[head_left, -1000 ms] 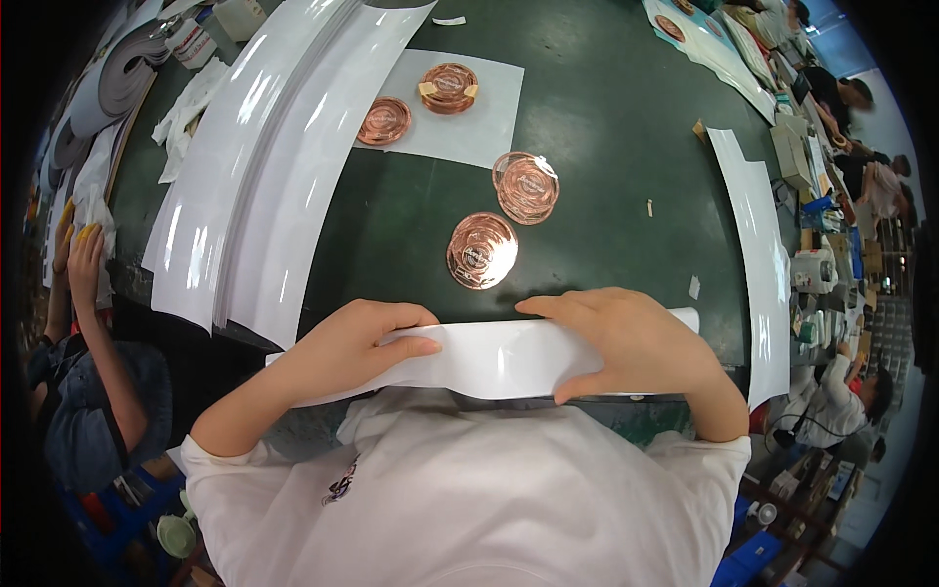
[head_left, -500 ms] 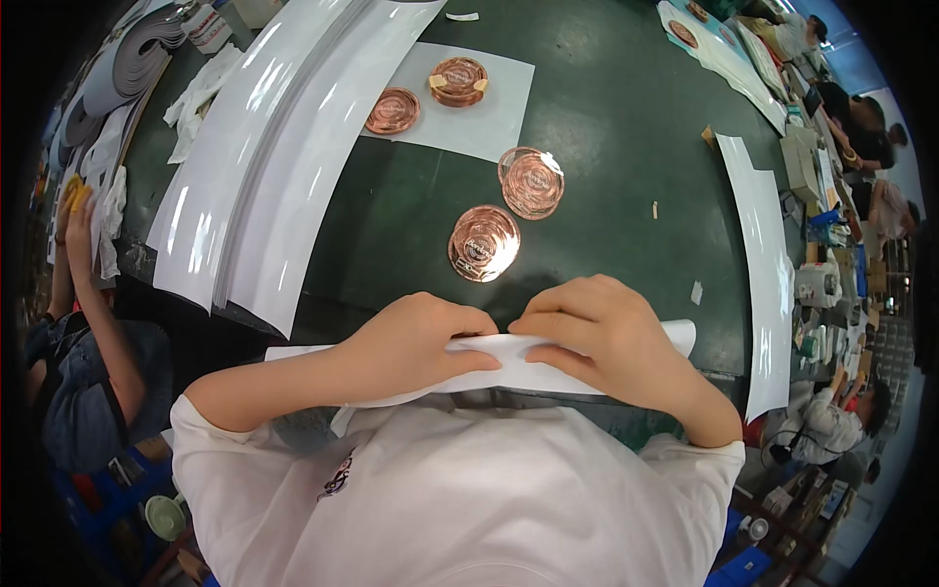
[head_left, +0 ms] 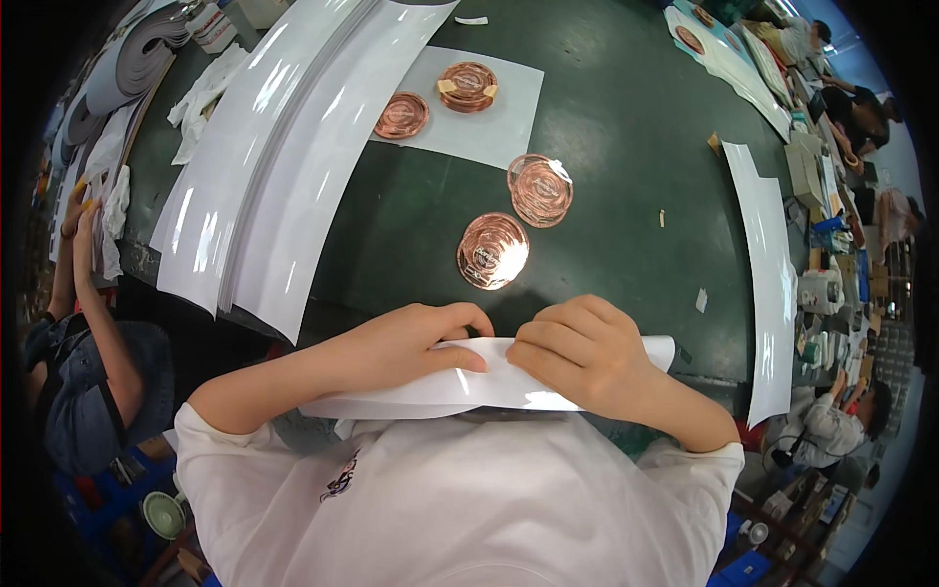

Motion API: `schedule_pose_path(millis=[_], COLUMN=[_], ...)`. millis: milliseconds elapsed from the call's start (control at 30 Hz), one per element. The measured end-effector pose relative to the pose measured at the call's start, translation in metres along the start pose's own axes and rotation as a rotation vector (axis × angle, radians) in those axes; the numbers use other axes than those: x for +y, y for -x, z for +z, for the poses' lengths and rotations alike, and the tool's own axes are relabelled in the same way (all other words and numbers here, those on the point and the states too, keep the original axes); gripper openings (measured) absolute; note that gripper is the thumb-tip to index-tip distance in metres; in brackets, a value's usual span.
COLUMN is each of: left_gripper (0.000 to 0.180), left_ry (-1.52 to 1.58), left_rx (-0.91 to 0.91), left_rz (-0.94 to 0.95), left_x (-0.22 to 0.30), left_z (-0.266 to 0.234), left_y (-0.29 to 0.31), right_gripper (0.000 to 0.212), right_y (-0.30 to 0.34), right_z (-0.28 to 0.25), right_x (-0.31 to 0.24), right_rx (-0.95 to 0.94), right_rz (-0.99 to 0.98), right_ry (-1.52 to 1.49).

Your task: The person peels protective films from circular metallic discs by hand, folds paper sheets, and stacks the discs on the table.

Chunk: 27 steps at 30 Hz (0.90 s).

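A glossy white sheet (head_left: 421,399) hangs across the table's near edge, close against my shirt, its upper edge bent over. My left hand (head_left: 425,342) grips that edge, thumb on the near face and fingers behind. Just to its right, my right hand (head_left: 585,354) is closed on the same edge with curled fingers; its thumb is mostly hidden. Beyond my hands lies a pile of round copper-coloured discs (head_left: 492,250), shining on its right side. A second disc pile (head_left: 541,192) sits slightly farther off, with a small white scrap on top.
Long glossy white sheets (head_left: 264,147) curve along the left of the green table (head_left: 626,117). At the back, taped discs (head_left: 468,88) and another disc stack (head_left: 402,115) rest on a pale square sheet (head_left: 518,108). A white strip (head_left: 763,284) lies at right. Another person's hands (head_left: 80,210) show far left.
The sheet's near face has turned more into view and its ends have shifted. My right fingers have folded down over its edge, covering the thumb. My left hand has moved slightly left.
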<state>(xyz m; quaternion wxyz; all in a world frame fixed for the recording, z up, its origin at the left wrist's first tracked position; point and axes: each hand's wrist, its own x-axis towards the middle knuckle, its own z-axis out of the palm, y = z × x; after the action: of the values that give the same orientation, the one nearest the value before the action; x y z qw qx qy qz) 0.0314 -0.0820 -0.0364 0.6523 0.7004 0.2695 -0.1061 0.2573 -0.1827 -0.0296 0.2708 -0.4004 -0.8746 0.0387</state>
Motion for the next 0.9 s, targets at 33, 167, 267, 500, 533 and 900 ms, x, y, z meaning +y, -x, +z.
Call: schedule_pose_path(millis=[33,167,267,500,533,900], left_gripper=[0.036,0.036,0.035,0.035,0.035,0.027], left_ry=[0.018,0.040,0.062,0.114,0.162,0.357], left_rx=[-0.016,-0.029,-0.033,-0.127,-0.138,-0.095], left_rz=[-0.025,0.017,0.013,-0.035,-0.027,-0.011], left_x=[-0.001,-0.013,-0.011,-0.007,-0.010,-0.021], left_z=[-0.003,-0.003,-0.004,-0.012,-0.012,-0.009], left_y=[0.000,-0.001,0.001,0.001,0.001,-0.004], right_gripper=[0.020,0.018,0.019,0.021,0.020,0.024], right_y=[0.000,-0.005,-0.006,-0.001,-0.002,-0.005], right_z=[0.001,0.004,0.006,0.009,0.009,0.008], right_x=[0.000,-0.002,-0.004,0.004,0.003,-0.001], right_rx=[0.000,0.016,-0.063,-0.032,-0.023,-0.021], right_rz=[-0.001,0.167,0.260,0.139,0.157,0.204], right_ry=[-0.026,-0.131,-0.233,-0.211,-0.216,-0.216])
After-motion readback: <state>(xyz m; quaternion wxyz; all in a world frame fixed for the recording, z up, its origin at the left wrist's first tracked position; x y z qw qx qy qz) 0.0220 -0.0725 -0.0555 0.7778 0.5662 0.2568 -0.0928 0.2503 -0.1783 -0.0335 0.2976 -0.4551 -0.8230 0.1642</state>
